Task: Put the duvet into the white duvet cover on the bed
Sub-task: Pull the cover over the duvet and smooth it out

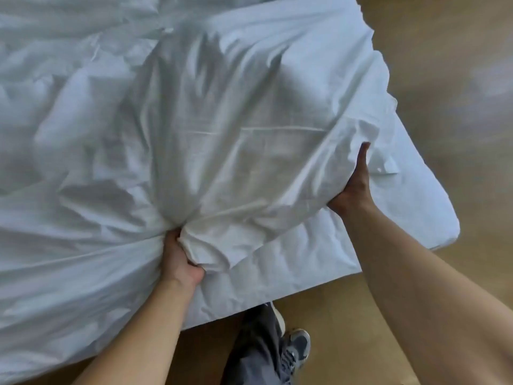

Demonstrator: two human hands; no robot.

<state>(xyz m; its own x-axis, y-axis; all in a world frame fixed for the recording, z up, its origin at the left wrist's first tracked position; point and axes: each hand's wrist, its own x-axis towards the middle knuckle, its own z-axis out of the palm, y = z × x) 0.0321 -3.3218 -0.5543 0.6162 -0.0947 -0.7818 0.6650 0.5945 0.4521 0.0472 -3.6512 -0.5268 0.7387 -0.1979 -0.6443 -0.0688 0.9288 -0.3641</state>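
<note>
1. Plainly, the left grip [181,257] is bunching a fistful of the cover [222,120], its fingers curling tight round the gathered cloth, likely to anchor it near the foot edge.
2. The right grip [354,184] is holding up a fold of cover nearer the corner of the bed [422,209], thumb pointing up. Its fingers are tucked behind the cloth and seem to be clasping it, probably to tug the cover along over the filling.
3. The duvet is not showing bare. Judging by the puffy bulk between the two hands, it is sitting inside the cover, on the bed.
4. Rumpled white cloth is piling up on the left and may be dragging against any pull.
5. A trouser leg [258,343] and a shoe [298,345] are standing on the wooden floor [444,79], close against the bed's edge.
</note>
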